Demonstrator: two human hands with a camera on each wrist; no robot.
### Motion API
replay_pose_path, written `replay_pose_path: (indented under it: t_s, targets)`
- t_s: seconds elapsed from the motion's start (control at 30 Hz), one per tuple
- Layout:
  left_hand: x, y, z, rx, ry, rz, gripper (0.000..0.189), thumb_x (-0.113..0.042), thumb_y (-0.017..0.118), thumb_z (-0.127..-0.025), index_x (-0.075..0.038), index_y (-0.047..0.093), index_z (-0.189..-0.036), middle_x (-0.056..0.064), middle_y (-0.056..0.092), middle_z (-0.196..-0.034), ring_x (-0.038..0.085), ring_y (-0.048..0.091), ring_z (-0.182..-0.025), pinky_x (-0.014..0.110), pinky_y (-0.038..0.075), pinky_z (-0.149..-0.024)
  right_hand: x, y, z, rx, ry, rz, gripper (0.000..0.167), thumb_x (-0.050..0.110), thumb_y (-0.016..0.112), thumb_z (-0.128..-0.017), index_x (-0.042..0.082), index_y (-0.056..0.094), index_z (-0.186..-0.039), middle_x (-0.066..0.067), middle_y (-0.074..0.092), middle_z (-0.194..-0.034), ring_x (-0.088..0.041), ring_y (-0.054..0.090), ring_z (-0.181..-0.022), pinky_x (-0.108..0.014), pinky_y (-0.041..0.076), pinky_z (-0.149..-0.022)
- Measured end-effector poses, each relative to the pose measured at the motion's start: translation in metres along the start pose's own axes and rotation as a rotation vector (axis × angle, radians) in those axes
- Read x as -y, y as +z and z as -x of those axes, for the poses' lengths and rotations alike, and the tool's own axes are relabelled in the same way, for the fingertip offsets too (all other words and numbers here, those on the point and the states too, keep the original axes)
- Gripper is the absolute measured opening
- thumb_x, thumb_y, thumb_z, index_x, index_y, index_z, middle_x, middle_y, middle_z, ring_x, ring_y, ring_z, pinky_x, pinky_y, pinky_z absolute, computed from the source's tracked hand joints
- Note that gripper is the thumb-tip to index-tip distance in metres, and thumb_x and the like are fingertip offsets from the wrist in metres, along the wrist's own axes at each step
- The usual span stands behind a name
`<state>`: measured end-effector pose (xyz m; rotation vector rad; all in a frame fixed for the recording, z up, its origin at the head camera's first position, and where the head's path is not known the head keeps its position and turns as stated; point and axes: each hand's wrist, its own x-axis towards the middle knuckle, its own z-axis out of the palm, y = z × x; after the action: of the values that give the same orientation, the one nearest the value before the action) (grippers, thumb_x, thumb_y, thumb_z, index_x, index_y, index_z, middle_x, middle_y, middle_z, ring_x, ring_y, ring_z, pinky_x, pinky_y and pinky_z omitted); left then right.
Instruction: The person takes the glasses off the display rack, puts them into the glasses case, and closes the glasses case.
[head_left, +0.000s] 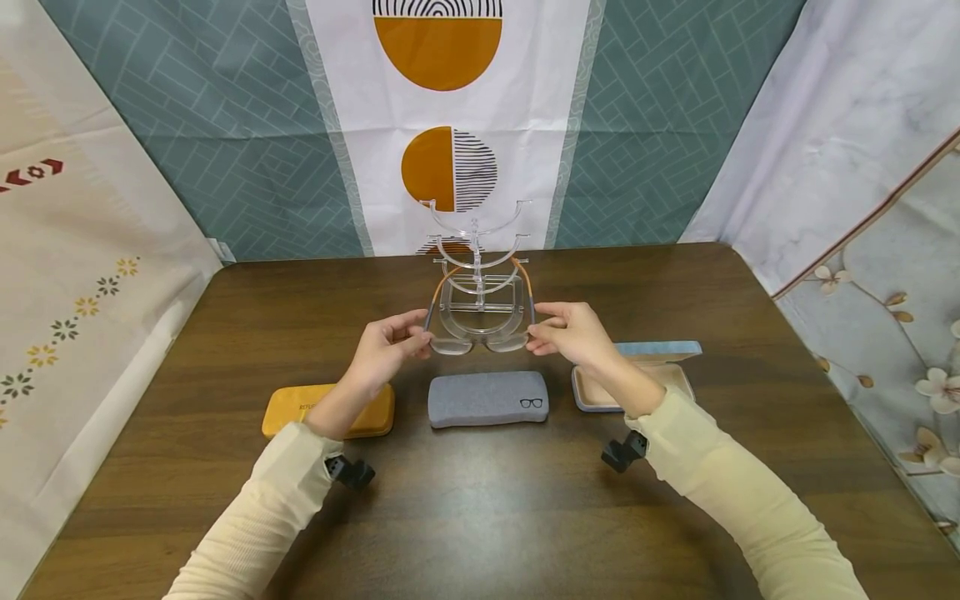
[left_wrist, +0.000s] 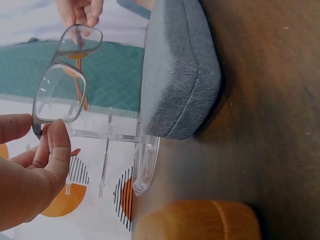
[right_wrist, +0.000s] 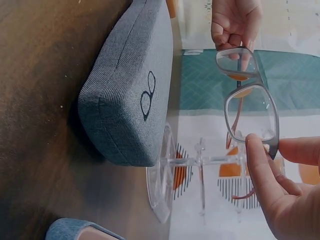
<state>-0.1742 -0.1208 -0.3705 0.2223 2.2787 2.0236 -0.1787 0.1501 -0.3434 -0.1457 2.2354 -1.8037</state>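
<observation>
A pair of eyeglasses (head_left: 452,346) with a grey front and orange temple tips is held up between both hands, lenses toward the person. My left hand (head_left: 392,343) pinches the left hinge corner between thumb and fingers. At the opposite corner my right hand (head_left: 567,333) pinches the frame the same way. Behind the glasses stands a clear tiered display stand (head_left: 478,258), and the temples reach toward its lower arms in the head view. The left wrist view shows the near lens (left_wrist: 60,95) upright above the left fingertips.
A closed grey glasses case (head_left: 487,400) lies in front of the stand. To the left is a closed yellow case (head_left: 375,414), partly under the left forearm. An open blue case (head_left: 660,350) sits right, partly behind the right wrist. Patterned cloths hang around the wooden table (head_left: 480,517).
</observation>
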Motion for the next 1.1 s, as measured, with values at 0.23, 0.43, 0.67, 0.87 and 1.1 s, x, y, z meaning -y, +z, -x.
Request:
replay_pose_path:
  t_s: [0.23, 0.43, 0.67, 0.87, 1.1]
  targets:
    - [0.002, 0.001, 0.009, 0.011, -0.005, 0.003, 0.041, 0.003, 0.059, -0.085, 0.008, 0.050, -0.124, 0.005, 0.062, -0.079, 0.012, 0.061, -0.064, 0.027, 0.053, -0.066, -0.005, 0.001, 0.006, 0.010, -0.015, 0.033, 0.050, -0.005, 0.054, -0.087, -0.012, 0.035, -0.132, -0.030, 0.061, -0.098, -0.023, 0.066, -0.072, -0.037, 0.053, -0.071]
    - [0.002, 0.000, 0.014, 0.018, 0.003, 0.001, 0.041, 0.004, 0.059, -0.085, 0.009, 0.050, -0.124, 0.006, 0.062, -0.079, 0.013, 0.061, -0.064, 0.026, 0.052, -0.066, -0.008, 0.004, 0.010, 0.008, -0.044, 0.026, 0.049, -0.006, 0.054, -0.087, -0.012, 0.036, -0.132, -0.028, 0.063, -0.096, -0.031, 0.066, -0.076, -0.032, 0.054, -0.067]
    - [0.003, 0.000, 0.021, 0.025, 0.004, 0.013, 0.041, 0.006, 0.059, -0.084, 0.010, 0.049, -0.124, 0.009, 0.063, -0.081, 0.013, 0.061, -0.064, 0.027, 0.053, -0.066, -0.008, 0.006, 0.017, 0.005, -0.051, 0.008, 0.049, -0.006, 0.055, -0.086, -0.013, 0.037, -0.131, -0.029, 0.063, -0.094, -0.017, 0.066, -0.067, -0.031, 0.054, -0.066]
    - [0.002, 0.001, 0.025, 0.031, 0.015, 0.014, 0.040, 0.007, 0.058, -0.084, 0.012, 0.049, -0.123, 0.010, 0.063, -0.081, 0.012, 0.061, -0.065, 0.026, 0.052, -0.065, -0.011, 0.006, 0.021, 0.009, -0.072, 0.034, 0.048, -0.004, 0.055, -0.087, -0.014, 0.037, -0.130, -0.027, 0.063, -0.094, -0.024, 0.066, -0.071, -0.030, 0.054, -0.066]
    - [0.002, 0.002, 0.031, 0.044, 0.024, 0.046, 0.041, 0.008, 0.058, -0.084, 0.013, 0.048, -0.123, 0.009, 0.064, -0.082, 0.015, 0.062, -0.067, 0.026, 0.053, -0.065, -0.015, 0.006, 0.027, 0.012, -0.094, 0.031, 0.047, -0.005, 0.055, -0.087, -0.015, 0.037, -0.130, -0.028, 0.063, -0.093, -0.038, 0.064, -0.078, -0.031, 0.054, -0.066]
